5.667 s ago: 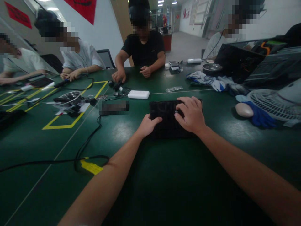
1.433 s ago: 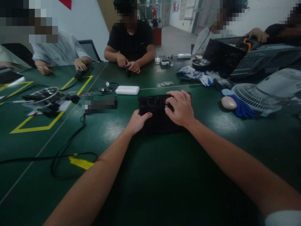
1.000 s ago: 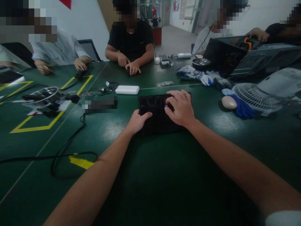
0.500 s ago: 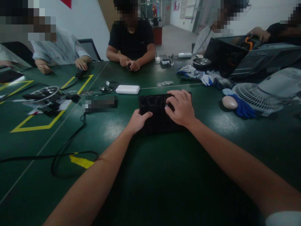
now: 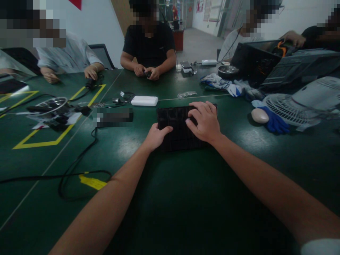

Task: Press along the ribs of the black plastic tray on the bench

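A dark, flat rectangular thing (image 5: 180, 136) with a glossy panelled top rests on the green table in front of me; its kind is not clear. My left hand (image 5: 156, 135) grips its left edge, thumb on top and the other fingers hidden at the side or beneath. Over its right half lies my right hand (image 5: 204, 120), fingers bent, the thumb and index fingertips close together at its top. Whatever may be between those fingertips is too small to make out.
Nearby lie a white box-like device (image 5: 144, 101), a blurred-out dark box (image 5: 114, 117) and a black cable (image 5: 79, 156). A metal bowl with tools (image 5: 53, 106) stands left. Right are a fan (image 5: 289, 109), a blue glove (image 5: 276, 120) and a pale oval object (image 5: 259, 115). Several people sit around.
My right thumb has shifted very slightly on the dark rectangular thing. The left hand keeps its place. Across the table, a person's hands have moved a little around a small dark object.
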`<state>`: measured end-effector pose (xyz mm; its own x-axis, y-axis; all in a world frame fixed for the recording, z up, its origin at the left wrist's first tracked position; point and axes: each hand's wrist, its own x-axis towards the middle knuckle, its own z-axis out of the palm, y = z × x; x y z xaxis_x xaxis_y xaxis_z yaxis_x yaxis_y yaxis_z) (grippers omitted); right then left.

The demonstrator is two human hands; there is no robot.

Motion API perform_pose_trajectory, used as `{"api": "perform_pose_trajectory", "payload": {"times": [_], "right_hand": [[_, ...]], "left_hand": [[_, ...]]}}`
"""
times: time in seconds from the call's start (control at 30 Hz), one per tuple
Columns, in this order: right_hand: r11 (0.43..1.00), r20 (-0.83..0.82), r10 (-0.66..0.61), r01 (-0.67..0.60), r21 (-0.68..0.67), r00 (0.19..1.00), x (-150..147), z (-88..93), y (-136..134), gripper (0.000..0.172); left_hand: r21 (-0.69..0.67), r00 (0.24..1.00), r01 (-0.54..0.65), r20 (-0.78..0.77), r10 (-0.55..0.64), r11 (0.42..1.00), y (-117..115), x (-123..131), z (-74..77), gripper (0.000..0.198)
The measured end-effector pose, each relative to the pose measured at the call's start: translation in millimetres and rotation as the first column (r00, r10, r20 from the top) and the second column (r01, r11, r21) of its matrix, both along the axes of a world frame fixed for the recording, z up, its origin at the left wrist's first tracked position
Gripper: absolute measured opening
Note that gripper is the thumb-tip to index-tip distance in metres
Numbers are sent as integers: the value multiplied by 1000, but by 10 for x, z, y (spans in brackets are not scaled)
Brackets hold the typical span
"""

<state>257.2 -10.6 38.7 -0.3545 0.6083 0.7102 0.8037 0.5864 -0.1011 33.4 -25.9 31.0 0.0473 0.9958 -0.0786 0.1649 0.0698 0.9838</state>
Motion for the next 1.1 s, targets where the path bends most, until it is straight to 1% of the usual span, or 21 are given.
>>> {"api": "perform_pose_trajectory", "payload": {"times": [0.1, 0.33, 0.57, 0.7, 0.9, 1.1], "right_hand": [[1000, -5, 1, -1, -9, 1000, 3, -4, 5, 17], [1000, 16, 11, -11, -1, 1000, 18, -7, 5, 17], [1000, 15, 4, -3, -3, 1000, 14, -5, 3, 14], [1000, 12, 2, -2, -8, 1000, 9, -2, 0, 13], [1000, 12, 4, -4, 20, 1000, 9, -6, 2, 13], [1000, 8, 5, -5, 8, 1000, 9, -5, 2, 13]], "left_hand": [[8, 1000, 10, 15, -11, 1000, 5, -1, -9, 32], [5, 1000, 16, -14, -16, 1000, 17, -7, -16, 32], [6, 1000, 14, 14, -14, 1000, 15, -4, -19, 31], [9, 1000, 13, 5, -13, 1000, 18, -10, -22, 30], [14, 1000, 8, 0, -8, 1000, 10, -6, -8, 28], [13, 1000, 11, -25, -10, 1000, 39, -25, -47, 30]]}}
